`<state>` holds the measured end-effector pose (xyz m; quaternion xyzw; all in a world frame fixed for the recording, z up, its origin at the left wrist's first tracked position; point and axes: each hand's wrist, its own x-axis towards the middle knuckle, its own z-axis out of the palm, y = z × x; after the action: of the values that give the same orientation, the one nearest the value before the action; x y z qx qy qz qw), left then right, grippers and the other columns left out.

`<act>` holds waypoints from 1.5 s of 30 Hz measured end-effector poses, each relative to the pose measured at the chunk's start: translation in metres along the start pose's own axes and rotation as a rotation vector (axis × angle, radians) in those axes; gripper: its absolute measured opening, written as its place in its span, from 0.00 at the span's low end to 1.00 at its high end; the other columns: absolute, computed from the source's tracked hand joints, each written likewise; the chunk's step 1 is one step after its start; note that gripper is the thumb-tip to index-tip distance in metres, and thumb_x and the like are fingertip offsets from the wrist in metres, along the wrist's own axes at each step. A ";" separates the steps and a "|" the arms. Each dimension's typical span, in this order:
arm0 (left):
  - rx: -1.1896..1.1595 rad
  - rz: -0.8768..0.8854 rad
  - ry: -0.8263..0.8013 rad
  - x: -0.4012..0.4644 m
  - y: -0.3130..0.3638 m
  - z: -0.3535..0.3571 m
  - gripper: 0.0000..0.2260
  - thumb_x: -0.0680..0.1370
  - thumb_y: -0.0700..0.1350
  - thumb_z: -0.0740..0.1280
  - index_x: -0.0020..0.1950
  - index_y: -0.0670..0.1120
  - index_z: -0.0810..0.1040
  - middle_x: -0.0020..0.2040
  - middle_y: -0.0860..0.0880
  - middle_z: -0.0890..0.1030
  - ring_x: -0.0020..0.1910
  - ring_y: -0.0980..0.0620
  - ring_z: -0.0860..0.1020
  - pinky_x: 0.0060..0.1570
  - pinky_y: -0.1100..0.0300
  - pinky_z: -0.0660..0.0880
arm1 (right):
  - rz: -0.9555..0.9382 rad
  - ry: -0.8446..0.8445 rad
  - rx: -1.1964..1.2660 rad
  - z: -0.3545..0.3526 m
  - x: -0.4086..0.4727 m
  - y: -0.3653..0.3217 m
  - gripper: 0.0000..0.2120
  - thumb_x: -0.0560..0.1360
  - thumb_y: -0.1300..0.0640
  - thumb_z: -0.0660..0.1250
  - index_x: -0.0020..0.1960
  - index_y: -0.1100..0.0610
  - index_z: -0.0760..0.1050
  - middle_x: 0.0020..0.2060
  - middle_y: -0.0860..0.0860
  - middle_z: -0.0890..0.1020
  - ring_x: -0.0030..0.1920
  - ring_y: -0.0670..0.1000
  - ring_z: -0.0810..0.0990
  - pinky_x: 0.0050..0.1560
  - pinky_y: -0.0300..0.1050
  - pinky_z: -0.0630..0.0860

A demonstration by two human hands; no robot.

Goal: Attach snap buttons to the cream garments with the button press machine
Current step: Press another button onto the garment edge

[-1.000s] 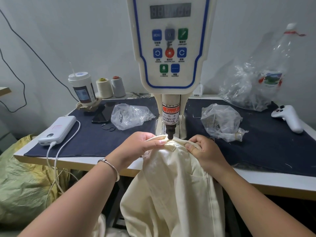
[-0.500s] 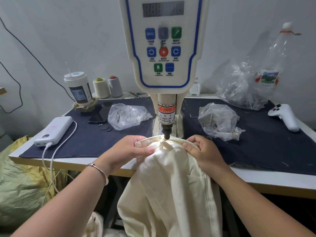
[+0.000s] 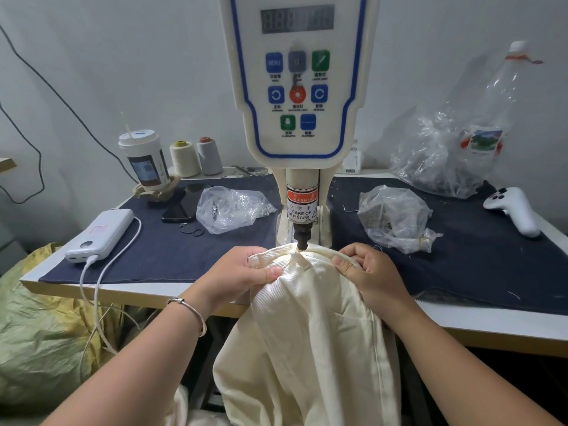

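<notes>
Pinching the garment's (image 3: 307, 333) top edge, the left hand (image 3: 236, 272) and right hand (image 3: 368, 272) held it under the press (image 3: 299, 118) – each grip closed on the cloth, thumbs on top. The punch tip (image 3: 301, 241) sat just above the lit band between them. Most of the cloth hung off the worktop's (image 3: 123, 290) front edge – bags (image 3: 230, 207) lay behind.

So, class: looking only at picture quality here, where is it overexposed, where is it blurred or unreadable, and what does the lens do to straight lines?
Head view: a bright spot washes out the cream garment just below the press tip; the machine's display is smeared and unreadable; the table edge tilts and bows from wide-angle distortion; glare glints off the plastic bags.
</notes>
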<state>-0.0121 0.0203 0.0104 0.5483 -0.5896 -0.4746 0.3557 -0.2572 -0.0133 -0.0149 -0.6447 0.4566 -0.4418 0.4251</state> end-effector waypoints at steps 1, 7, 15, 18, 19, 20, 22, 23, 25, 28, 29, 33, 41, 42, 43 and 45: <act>0.005 -0.014 -0.005 -0.001 0.002 -0.001 0.09 0.71 0.48 0.75 0.47 0.44 0.84 0.38 0.50 0.83 0.39 0.54 0.81 0.45 0.63 0.75 | 0.001 -0.002 0.016 0.000 -0.001 0.000 0.04 0.76 0.58 0.70 0.43 0.57 0.79 0.34 0.52 0.82 0.36 0.45 0.78 0.41 0.40 0.75; -0.041 -0.050 -0.059 -0.003 0.016 -0.004 0.24 0.64 0.53 0.76 0.54 0.40 0.83 0.46 0.43 0.83 0.46 0.49 0.80 0.51 0.56 0.72 | -0.025 -0.017 0.085 -0.001 -0.004 -0.001 0.03 0.76 0.59 0.70 0.43 0.57 0.80 0.31 0.47 0.82 0.34 0.43 0.78 0.38 0.37 0.74; 0.175 -0.137 0.088 -0.009 0.031 0.007 0.38 0.58 0.71 0.75 0.35 0.36 0.67 0.34 0.46 0.65 0.35 0.49 0.64 0.40 0.54 0.58 | -0.058 -0.049 0.103 0.009 -0.003 -0.012 0.04 0.75 0.59 0.70 0.42 0.58 0.80 0.30 0.47 0.81 0.32 0.43 0.78 0.35 0.33 0.73; 0.164 -0.139 0.155 -0.007 0.032 0.013 0.34 0.56 0.67 0.75 0.33 0.41 0.61 0.33 0.48 0.57 0.32 0.50 0.56 0.34 0.56 0.52 | -0.031 -0.037 0.088 0.007 -0.003 -0.012 0.05 0.76 0.59 0.70 0.43 0.59 0.80 0.30 0.53 0.79 0.33 0.48 0.75 0.37 0.40 0.72; 0.151 -0.143 0.157 -0.005 0.031 0.014 0.31 0.55 0.64 0.75 0.32 0.40 0.66 0.32 0.47 0.58 0.32 0.50 0.57 0.33 0.57 0.52 | -0.024 -0.034 0.082 0.005 -0.003 -0.012 0.05 0.76 0.58 0.70 0.43 0.59 0.80 0.30 0.57 0.78 0.34 0.51 0.75 0.38 0.43 0.72; 0.137 -0.145 0.150 -0.004 0.031 0.015 0.28 0.54 0.63 0.74 0.34 0.39 0.72 0.33 0.46 0.60 0.33 0.50 0.58 0.33 0.57 0.53 | -0.017 -0.035 0.076 0.003 -0.003 -0.012 0.05 0.76 0.58 0.70 0.44 0.60 0.80 0.31 0.61 0.78 0.34 0.52 0.74 0.39 0.45 0.71; 0.135 -0.131 0.124 -0.003 0.030 0.013 0.25 0.55 0.61 0.72 0.36 0.41 0.75 0.33 0.45 0.61 0.34 0.49 0.59 0.35 0.56 0.54 | -0.008 -0.047 0.062 0.001 -0.002 -0.012 0.06 0.76 0.58 0.71 0.44 0.61 0.80 0.31 0.66 0.75 0.35 0.54 0.72 0.40 0.48 0.70; 0.148 -0.119 0.105 -0.004 0.028 0.011 0.22 0.57 0.60 0.72 0.35 0.43 0.73 0.32 0.46 0.60 0.33 0.50 0.58 0.35 0.55 0.54 | -0.007 -0.052 0.052 0.000 -0.001 -0.012 0.06 0.75 0.58 0.71 0.43 0.61 0.80 0.30 0.63 0.74 0.34 0.54 0.71 0.40 0.47 0.69; 0.173 -0.089 0.058 -0.004 0.025 0.007 0.19 0.63 0.58 0.72 0.34 0.44 0.72 0.29 0.51 0.61 0.29 0.54 0.59 0.34 0.57 0.56 | -0.008 -0.052 0.030 -0.002 0.002 -0.012 0.06 0.75 0.58 0.71 0.43 0.61 0.81 0.28 0.57 0.72 0.33 0.52 0.70 0.39 0.44 0.68; 0.109 -0.042 -0.007 -0.003 0.018 0.004 0.21 0.69 0.58 0.72 0.39 0.38 0.78 0.31 0.52 0.70 0.29 0.57 0.67 0.36 0.60 0.63 | 0.005 -0.025 0.054 -0.005 0.005 -0.010 0.05 0.74 0.58 0.71 0.42 0.60 0.81 0.28 0.55 0.75 0.33 0.52 0.72 0.38 0.43 0.70; 0.083 -0.035 -0.022 -0.002 0.017 0.003 0.22 0.70 0.58 0.72 0.44 0.37 0.81 0.33 0.50 0.73 0.31 0.56 0.69 0.38 0.60 0.65 | 0.012 -0.016 0.067 -0.006 0.005 -0.010 0.05 0.74 0.59 0.71 0.42 0.60 0.81 0.29 0.54 0.77 0.33 0.51 0.74 0.39 0.43 0.71; 0.012 -0.051 -0.051 0.000 0.012 0.003 0.21 0.72 0.58 0.72 0.51 0.41 0.86 0.45 0.39 0.83 0.44 0.49 0.78 0.53 0.53 0.69 | 0.019 -0.037 0.023 -0.004 0.006 -0.007 0.06 0.75 0.58 0.71 0.41 0.60 0.81 0.30 0.59 0.76 0.33 0.52 0.73 0.40 0.44 0.71; -0.102 -0.046 -0.124 0.004 0.004 -0.001 0.15 0.75 0.51 0.73 0.54 0.41 0.86 0.50 0.43 0.85 0.47 0.51 0.82 0.48 0.63 0.76 | 0.028 -0.069 -0.078 -0.001 0.009 -0.005 0.07 0.76 0.57 0.70 0.42 0.59 0.81 0.32 0.64 0.75 0.34 0.54 0.71 0.38 0.47 0.69; -0.126 -0.047 -0.127 0.004 0.003 -0.002 0.16 0.75 0.50 0.73 0.56 0.40 0.85 0.51 0.42 0.85 0.48 0.49 0.83 0.48 0.62 0.77 | 0.033 -0.073 -0.074 -0.001 0.010 -0.004 0.07 0.76 0.57 0.70 0.42 0.59 0.81 0.31 0.61 0.75 0.34 0.54 0.71 0.38 0.47 0.68; -0.143 -0.050 -0.128 0.005 0.002 -0.002 0.17 0.75 0.50 0.73 0.56 0.39 0.85 0.52 0.41 0.85 0.49 0.49 0.83 0.48 0.62 0.78 | 0.039 -0.076 -0.068 -0.001 0.011 -0.004 0.07 0.76 0.57 0.70 0.42 0.60 0.80 0.31 0.60 0.74 0.34 0.53 0.70 0.38 0.47 0.68; -0.164 -0.061 -0.123 0.006 0.001 -0.002 0.18 0.74 0.50 0.72 0.56 0.38 0.84 0.51 0.40 0.85 0.48 0.47 0.83 0.47 0.61 0.78 | 0.048 -0.086 -0.055 -0.001 0.012 -0.004 0.08 0.76 0.56 0.69 0.42 0.61 0.80 0.32 0.59 0.74 0.34 0.54 0.70 0.39 0.47 0.68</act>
<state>-0.0112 0.0137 0.0111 0.5047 -0.5525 -0.5647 0.3480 -0.2545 -0.0242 -0.0087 -0.6634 0.4651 -0.3908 0.4369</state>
